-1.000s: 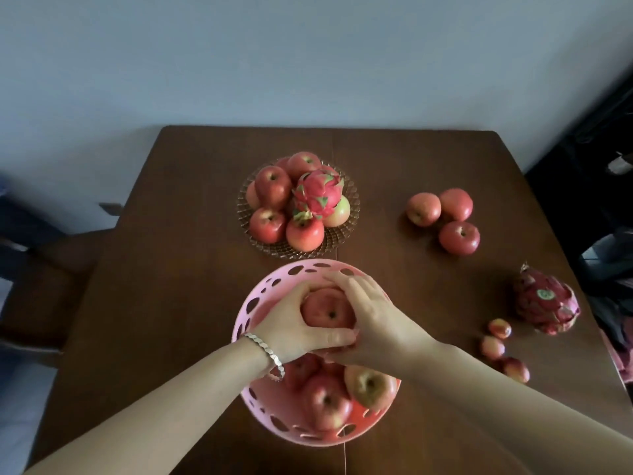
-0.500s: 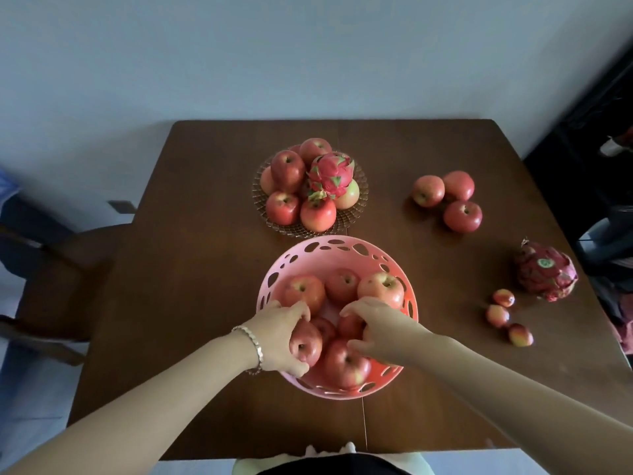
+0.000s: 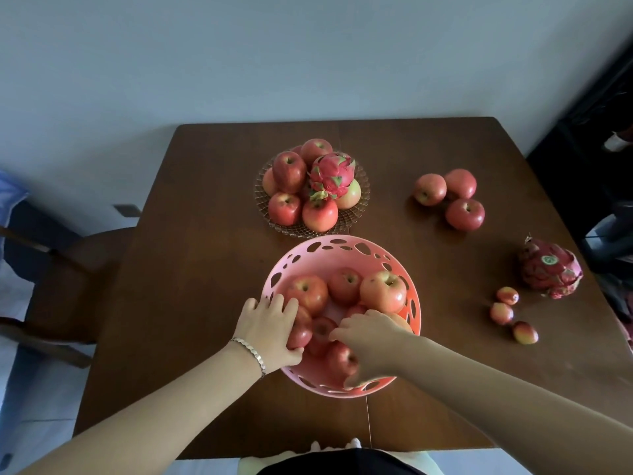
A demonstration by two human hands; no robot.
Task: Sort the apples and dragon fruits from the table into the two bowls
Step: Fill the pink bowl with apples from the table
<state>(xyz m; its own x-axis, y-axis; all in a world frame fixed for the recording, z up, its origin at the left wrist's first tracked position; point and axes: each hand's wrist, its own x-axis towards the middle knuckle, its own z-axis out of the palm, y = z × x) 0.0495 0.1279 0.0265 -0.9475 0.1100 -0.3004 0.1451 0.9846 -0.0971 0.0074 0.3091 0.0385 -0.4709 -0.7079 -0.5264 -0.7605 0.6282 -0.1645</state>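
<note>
A pink perforated bowl (image 3: 337,242) stands at the table's near middle with several red apples in it. My left hand (image 3: 270,325) wraps an apple (image 3: 301,334) at the bowl's left side. Over the near side, my right hand (image 3: 371,341) curls around another apple (image 3: 339,359). Behind stands a glass bowl (image 3: 363,200) piled with apples and one dragon fruit (image 3: 332,174). Three loose apples (image 3: 465,214) lie at the right back. A second dragon fruit (image 3: 549,269) lies near the right edge.
Three small reddish fruits (image 3: 501,313) lie in front of the right dragon fruit. A wooden chair (image 3: 51,269) stands left of the brown table (image 3: 191,269). Dark furniture sits beyond the right edge.
A second ago both hands held one apple over the pink bowl. That apple now lies in the bowl, and my hands have drawn back to the near side, each on a separate apple.
</note>
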